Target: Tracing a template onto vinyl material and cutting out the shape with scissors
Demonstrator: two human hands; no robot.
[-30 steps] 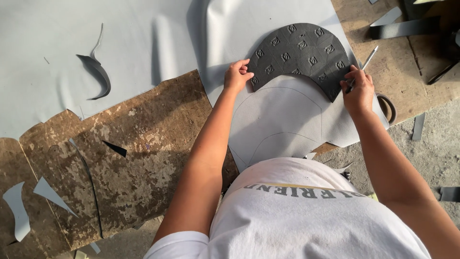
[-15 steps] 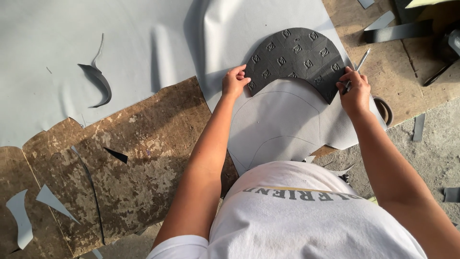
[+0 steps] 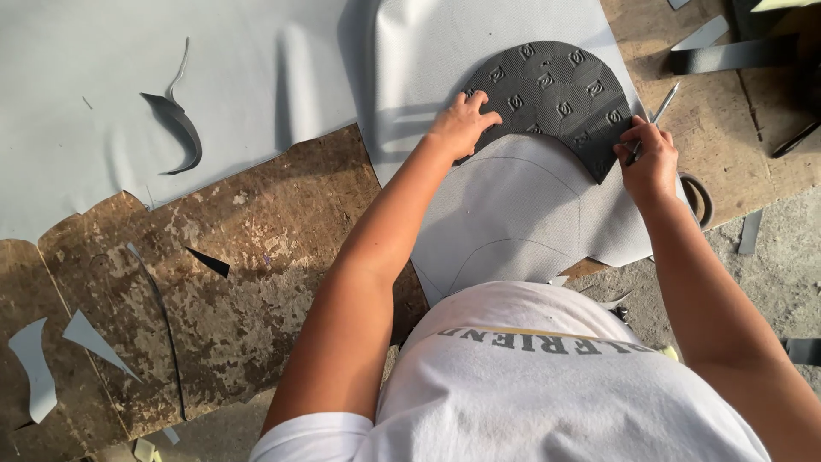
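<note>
A dark grey, arch-shaped textured pattern piece [image 3: 552, 90] lies on a pale grey sheet [image 3: 256, 77] spread over the table. My left hand [image 3: 462, 124] presses flat on the piece's left end. My right hand [image 3: 648, 158] is shut on a thin silver pen [image 3: 658, 111], with its tip at the piece's right lower corner. Curved lines are drawn on the sheet [image 3: 522, 214] below the piece, just in front of my body.
The worn brown tabletop [image 3: 256, 239] shows at the left, with grey offcuts [image 3: 175, 128] and small scraps [image 3: 34, 368] on it. Dark strips [image 3: 727, 56] lie at the far right. A ring-shaped object [image 3: 697, 197] sits behind my right wrist. Concrete floor [image 3: 770, 282] lies to the right.
My right hand with the pen has slid along the piece's right lower edge toward the corner. My left hand stays pressed on the piece's left end.
</note>
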